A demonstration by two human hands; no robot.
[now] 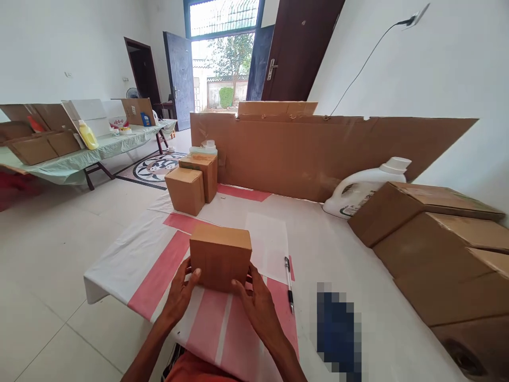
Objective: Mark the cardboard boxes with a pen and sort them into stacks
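A small closed cardboard box [220, 265] is in front of me over the red-and-white table cover, its plain front towards me. My left hand [182, 294] is closed on its left side, thumb at the front lower corner. Against the right side my right hand [257, 301] grips it, thumb on the lower front edge; some fingers are hidden behind the box. I cannot tell whether its base touches the table. Just right of the box, a black-and-clear pen [289, 286] lies beside a white paper sheet [268, 239].
Two small cardboard boxes [185, 191] stand at the table's far left. A long cardboard panel [278, 154] borders the back. At right are a white jug [361, 185] and several larger cartons [421, 254]. A pixelated dark blue patch [338, 331] lies near right. Another table [115, 143] stands far left.
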